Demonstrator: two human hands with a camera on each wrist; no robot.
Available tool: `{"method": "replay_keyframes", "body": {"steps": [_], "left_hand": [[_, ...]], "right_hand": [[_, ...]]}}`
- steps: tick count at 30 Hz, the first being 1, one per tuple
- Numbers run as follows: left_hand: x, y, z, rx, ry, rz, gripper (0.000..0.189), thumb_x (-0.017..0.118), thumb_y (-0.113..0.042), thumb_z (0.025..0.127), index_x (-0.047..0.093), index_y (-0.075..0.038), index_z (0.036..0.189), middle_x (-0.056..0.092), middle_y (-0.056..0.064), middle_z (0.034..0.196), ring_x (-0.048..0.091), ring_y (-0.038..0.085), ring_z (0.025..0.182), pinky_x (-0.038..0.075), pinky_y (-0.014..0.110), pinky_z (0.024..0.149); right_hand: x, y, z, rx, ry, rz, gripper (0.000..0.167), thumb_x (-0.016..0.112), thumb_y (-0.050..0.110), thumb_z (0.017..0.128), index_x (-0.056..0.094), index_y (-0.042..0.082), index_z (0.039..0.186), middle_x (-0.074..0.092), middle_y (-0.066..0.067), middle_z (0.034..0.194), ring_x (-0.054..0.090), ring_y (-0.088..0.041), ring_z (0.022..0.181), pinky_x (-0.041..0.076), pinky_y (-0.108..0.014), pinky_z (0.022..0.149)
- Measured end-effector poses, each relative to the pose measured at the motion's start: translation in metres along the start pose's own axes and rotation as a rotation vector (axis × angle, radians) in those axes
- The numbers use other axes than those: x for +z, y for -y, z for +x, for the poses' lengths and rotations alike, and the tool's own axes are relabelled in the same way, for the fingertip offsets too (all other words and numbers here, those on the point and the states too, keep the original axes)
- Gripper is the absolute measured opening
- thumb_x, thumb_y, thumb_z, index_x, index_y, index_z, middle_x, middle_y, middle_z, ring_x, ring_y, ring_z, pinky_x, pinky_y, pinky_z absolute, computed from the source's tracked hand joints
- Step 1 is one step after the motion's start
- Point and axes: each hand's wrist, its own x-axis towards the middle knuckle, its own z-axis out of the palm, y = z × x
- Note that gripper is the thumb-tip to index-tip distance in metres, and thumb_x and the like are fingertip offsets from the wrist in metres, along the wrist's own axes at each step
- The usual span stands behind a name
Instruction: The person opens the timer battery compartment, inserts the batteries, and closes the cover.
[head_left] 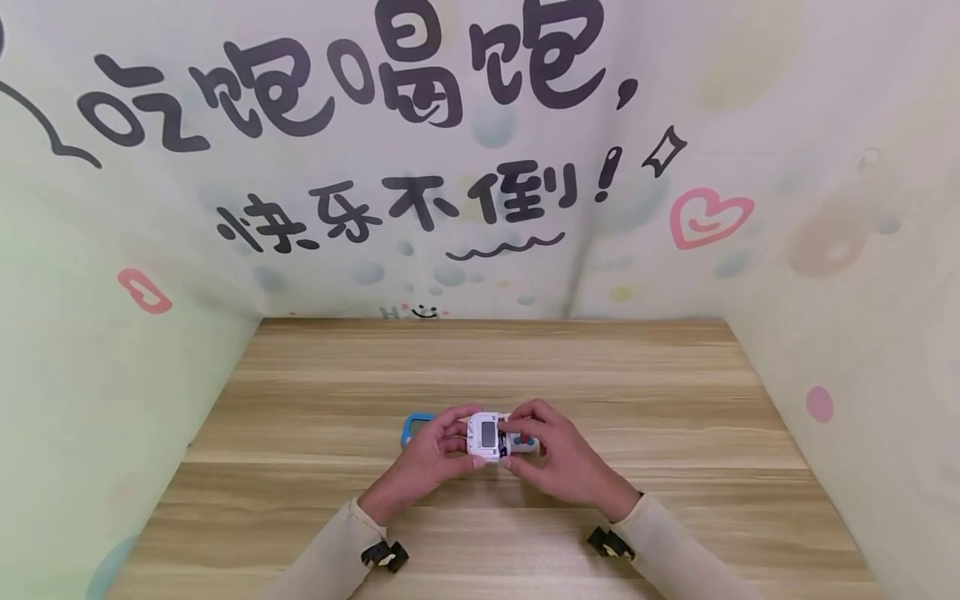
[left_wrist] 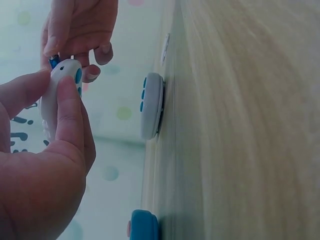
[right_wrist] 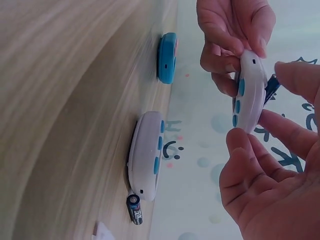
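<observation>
A white digital timer [head_left: 486,433] with blue buttons is held up over the table by my left hand [head_left: 431,450], thumb and fingers around its edges. Its back, with a grey rectangle and a compartment, faces up in the head view. A dark blue battery [right_wrist: 272,87] juts at a slant from that back side. My right hand [head_left: 558,454] is at the timer's right end, a fingertip on the battery's outer end and other fingers curled close beside the casing. The battery's inner end is hidden by the timer.
On the wooden table [head_left: 315,483], a second white timer [right_wrist: 145,155] lies beyond my hands, with a loose battery [right_wrist: 134,210] beside it. A blue timer [head_left: 415,423] lies to the left. Also there is a small white piece [right_wrist: 103,232]. Printed cloth walls surround the table.
</observation>
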Motion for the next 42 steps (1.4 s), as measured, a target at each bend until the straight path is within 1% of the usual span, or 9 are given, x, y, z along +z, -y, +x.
{"method": "replay_keyframes", "body": {"steps": [5, 8, 12, 17, 21, 25, 29, 32, 42], "left_hand": [[0.001, 0.001, -0.0006, 0.0, 0.004, -0.003, 0.078, 0.083, -0.01, 0.092, 0.042, -0.002, 0.158, 0.065, 0.021, 0.133, 0.068, 0.02, 0.109, 0.059, 0.023, 0.088], [0.0022, 0.0013, -0.001, 0.001, 0.014, 0.002, 0.077, 0.083, -0.009, 0.091, 0.043, -0.002, 0.157, 0.066, 0.021, 0.133, 0.068, 0.02, 0.109, 0.059, 0.023, 0.089], [0.0035, 0.0013, -0.0016, 0.003, 0.025, 0.008, 0.076, 0.083, -0.01, 0.091, 0.045, -0.003, 0.157, 0.066, 0.021, 0.133, 0.068, 0.02, 0.11, 0.059, 0.023, 0.089], [0.0033, 0.0015, -0.0017, 0.007, 0.033, 0.009, 0.077, 0.082, -0.01, 0.092, 0.042, 0.0, 0.158, 0.065, 0.022, 0.135, 0.067, 0.02, 0.111, 0.058, 0.021, 0.09], [0.0032, 0.0029, -0.0012, 0.004, 0.032, 0.015, 0.078, 0.082, -0.009, 0.091, 0.043, 0.0, 0.158, 0.065, 0.022, 0.135, 0.067, 0.018, 0.111, 0.059, 0.021, 0.09], [0.0031, 0.0065, -0.0004, 0.01, 0.034, 0.024, 0.078, 0.082, -0.007, 0.091, 0.043, 0.002, 0.158, 0.066, 0.022, 0.133, 0.068, 0.015, 0.106, 0.059, 0.021, 0.088], [0.0029, 0.0096, 0.0002, 0.012, 0.04, 0.036, 0.077, 0.082, -0.006, 0.092, 0.043, 0.001, 0.158, 0.067, 0.02, 0.132, 0.069, 0.013, 0.102, 0.06, 0.021, 0.087], [0.0032, 0.0093, 0.0004, 0.017, 0.045, 0.048, 0.077, 0.082, -0.007, 0.092, 0.043, 0.0, 0.158, 0.067, 0.02, 0.13, 0.07, 0.014, 0.105, 0.06, 0.022, 0.088], [0.0049, 0.0038, 0.0013, 0.004, 0.041, 0.064, 0.075, 0.082, -0.007, 0.092, 0.046, -0.003, 0.158, 0.065, 0.02, 0.133, 0.069, 0.024, 0.11, 0.06, 0.023, 0.089]], "right_hand": [[0.0004, -0.0014, -0.0002, -0.009, -0.003, 0.03, 0.042, 0.083, 0.027, 0.093, 0.072, 0.015, 0.132, 0.063, 0.003, 0.128, 0.069, -0.026, 0.094, 0.06, -0.035, 0.066], [0.0011, -0.0026, 0.0006, -0.022, 0.002, 0.047, 0.05, 0.084, 0.024, 0.092, 0.067, 0.011, 0.137, 0.066, -0.001, 0.132, 0.071, -0.025, 0.097, 0.062, -0.034, 0.068], [0.0022, -0.0038, 0.0017, -0.048, 0.012, 0.057, 0.055, 0.083, 0.022, 0.092, 0.064, 0.005, 0.141, 0.069, -0.009, 0.137, 0.072, -0.019, 0.102, 0.064, -0.03, 0.074], [0.0034, -0.0043, 0.0028, -0.042, 0.025, 0.107, 0.053, 0.083, 0.018, 0.092, 0.066, 0.004, 0.14, 0.071, -0.01, 0.136, 0.073, -0.014, 0.104, 0.065, -0.029, 0.084], [0.004, -0.0039, 0.0037, -0.001, 0.027, 0.16, 0.051, 0.084, 0.016, 0.091, 0.068, 0.004, 0.138, 0.072, -0.01, 0.133, 0.075, -0.016, 0.103, 0.065, -0.032, 0.088], [0.0046, -0.0024, 0.0042, 0.078, 0.025, 0.222, 0.05, 0.087, 0.013, 0.088, 0.07, 0.002, 0.133, 0.073, -0.012, 0.129, 0.077, -0.019, 0.098, 0.066, -0.034, 0.084], [0.0051, -0.0022, 0.0047, 0.163, 0.025, 0.271, 0.05, 0.09, 0.013, 0.085, 0.072, 0.002, 0.13, 0.074, -0.014, 0.122, 0.077, -0.017, 0.094, 0.066, -0.031, 0.081], [0.0046, -0.0021, 0.0048, 0.209, 0.02, 0.303, 0.05, 0.091, 0.011, 0.083, 0.073, 0.003, 0.129, 0.074, -0.015, 0.119, 0.077, -0.016, 0.093, 0.065, -0.026, 0.08], [0.0016, -0.0021, 0.0047, 0.241, 0.013, 0.262, 0.046, 0.089, 0.006, 0.084, 0.074, 0.007, 0.127, 0.075, -0.009, 0.111, 0.074, -0.014, 0.09, 0.064, -0.024, 0.079]]}}
